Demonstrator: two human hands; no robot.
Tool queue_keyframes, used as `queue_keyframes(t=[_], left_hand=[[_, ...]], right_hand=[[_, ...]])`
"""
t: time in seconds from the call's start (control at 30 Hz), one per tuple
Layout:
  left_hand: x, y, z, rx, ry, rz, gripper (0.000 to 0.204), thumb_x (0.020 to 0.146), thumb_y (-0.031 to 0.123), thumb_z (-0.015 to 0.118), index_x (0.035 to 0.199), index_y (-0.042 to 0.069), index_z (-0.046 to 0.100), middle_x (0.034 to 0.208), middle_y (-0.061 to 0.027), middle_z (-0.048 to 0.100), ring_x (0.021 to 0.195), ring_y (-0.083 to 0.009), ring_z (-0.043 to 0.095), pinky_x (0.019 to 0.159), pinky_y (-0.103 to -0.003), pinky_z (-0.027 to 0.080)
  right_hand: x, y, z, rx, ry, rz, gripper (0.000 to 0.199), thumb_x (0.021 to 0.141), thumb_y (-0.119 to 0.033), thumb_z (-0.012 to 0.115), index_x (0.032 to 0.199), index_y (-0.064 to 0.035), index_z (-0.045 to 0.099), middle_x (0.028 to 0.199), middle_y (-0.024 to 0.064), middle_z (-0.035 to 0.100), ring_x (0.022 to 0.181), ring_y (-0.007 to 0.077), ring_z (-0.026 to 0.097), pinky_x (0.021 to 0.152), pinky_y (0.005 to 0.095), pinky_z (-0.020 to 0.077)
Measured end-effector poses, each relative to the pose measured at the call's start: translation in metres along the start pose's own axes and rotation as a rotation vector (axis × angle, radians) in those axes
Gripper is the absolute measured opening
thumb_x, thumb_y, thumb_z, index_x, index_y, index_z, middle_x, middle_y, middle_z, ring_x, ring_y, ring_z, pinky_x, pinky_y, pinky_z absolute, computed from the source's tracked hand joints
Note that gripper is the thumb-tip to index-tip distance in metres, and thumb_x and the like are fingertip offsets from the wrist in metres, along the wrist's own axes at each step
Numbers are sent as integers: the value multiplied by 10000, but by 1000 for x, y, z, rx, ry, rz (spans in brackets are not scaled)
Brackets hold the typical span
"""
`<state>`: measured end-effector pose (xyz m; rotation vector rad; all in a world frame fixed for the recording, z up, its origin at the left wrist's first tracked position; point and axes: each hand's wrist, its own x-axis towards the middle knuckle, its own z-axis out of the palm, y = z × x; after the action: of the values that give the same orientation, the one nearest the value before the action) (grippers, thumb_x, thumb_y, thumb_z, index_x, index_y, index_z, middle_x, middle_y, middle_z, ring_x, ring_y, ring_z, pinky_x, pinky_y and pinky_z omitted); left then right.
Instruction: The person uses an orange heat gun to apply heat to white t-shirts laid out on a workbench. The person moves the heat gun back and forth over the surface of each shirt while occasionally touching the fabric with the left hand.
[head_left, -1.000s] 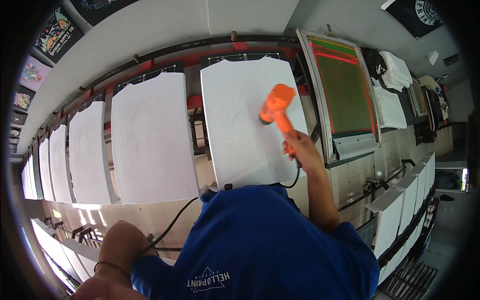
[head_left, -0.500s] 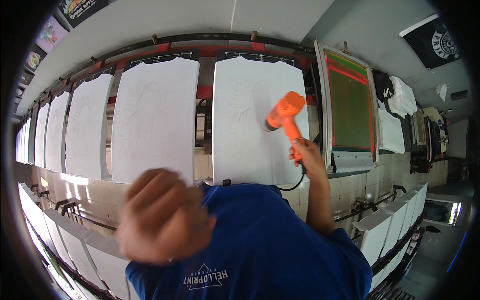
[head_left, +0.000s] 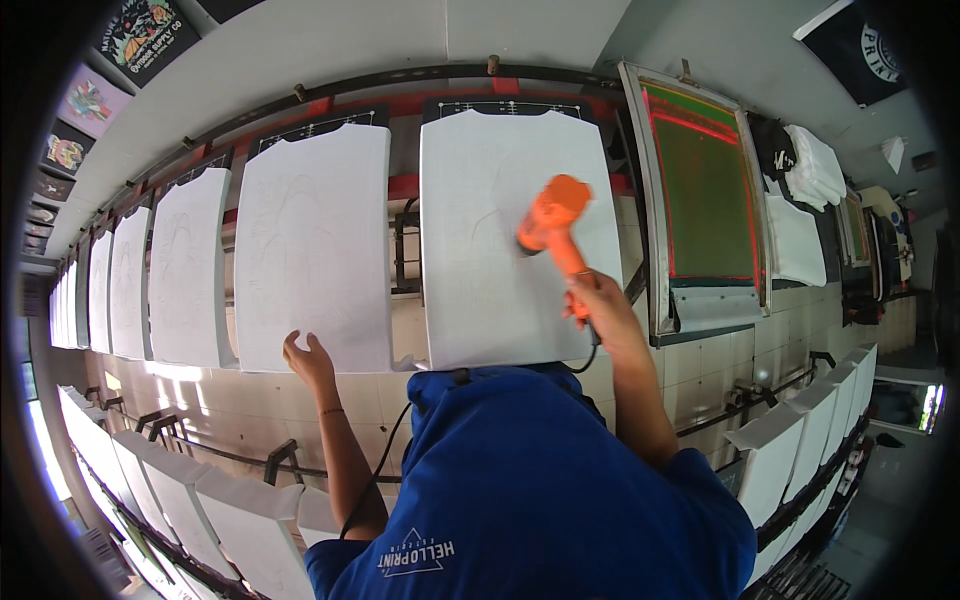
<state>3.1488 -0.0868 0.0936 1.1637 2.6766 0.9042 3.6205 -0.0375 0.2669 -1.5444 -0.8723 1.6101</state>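
Observation:
My right hand [head_left: 597,298] grips the handle of an orange heat gun [head_left: 557,215], its dark nozzle tilted down to the left over a white T-shirt [head_left: 470,290]. That shirt lies flat on a board in front of me and bears faint line marks. The gun's black cord hangs below my hand. At the near edge of the neighbouring white T-shirt [head_left: 315,230] on the left, my left hand [head_left: 312,362] has its thumb and fingers apart and holds nothing. Whether its fingertips touch the cloth I cannot tell.
A framed printing screen [head_left: 700,190] with green mesh stands to the right, beside piled white cloth [head_left: 812,165]. More shirt-covered boards [head_left: 190,265] run off to the left. Behind me is another row of white boards [head_left: 245,525]. A dark rail [head_left: 400,73] crosses the far side.
My left hand has dropped from close to the camera to the near edge of the left shirt, and its fingers have opened. The heat gun has shifted slightly left in my right hand.

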Motion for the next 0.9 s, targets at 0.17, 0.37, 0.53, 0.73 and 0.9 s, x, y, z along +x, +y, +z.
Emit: queue_keyframes(t=[0.17,0.37,0.53,0.73,0.9], left_hand=[[18,-14,20,243,82,-412,550,913,311,573,1381,87,389,1499,-218,231,1342,-396,289,1042,-519,334],[24,-23,43,297,147,-520,584,961,465,437,1428,127,343,1529,-204,163,1386,-392,193,1058,-536,302],[18,-61,62,544,199,-248,586,992,469,346,1417,65,338,1493,-191,249,1376,-419,189,1068,-524,302],[10,-18,50,410,172,-371,585,996,452,333,1401,32,346,1471,-201,287,1355,-457,216,1087,-519,304],[9,-8,43,370,141,-403,582,991,454,340,1409,49,351,1493,-184,269,1362,-445,220,1077,-518,332]], right_hand=[[19,5,50,-30,-277,34,343,906,-358,617,948,-21,567,731,22,562,641,115,595,465,238,415],[14,-2,44,-71,-278,36,329,920,-350,608,958,-26,560,736,20,574,644,109,596,470,235,422],[-6,1,-16,-35,-85,30,352,907,-347,622,986,-8,570,739,25,564,633,118,599,466,233,415],[-35,5,-83,-21,225,8,348,911,-367,624,930,-26,558,744,21,577,635,122,605,462,237,419],[-39,9,-86,-17,261,7,336,917,-365,617,928,-36,551,750,20,580,645,123,612,471,237,423]])
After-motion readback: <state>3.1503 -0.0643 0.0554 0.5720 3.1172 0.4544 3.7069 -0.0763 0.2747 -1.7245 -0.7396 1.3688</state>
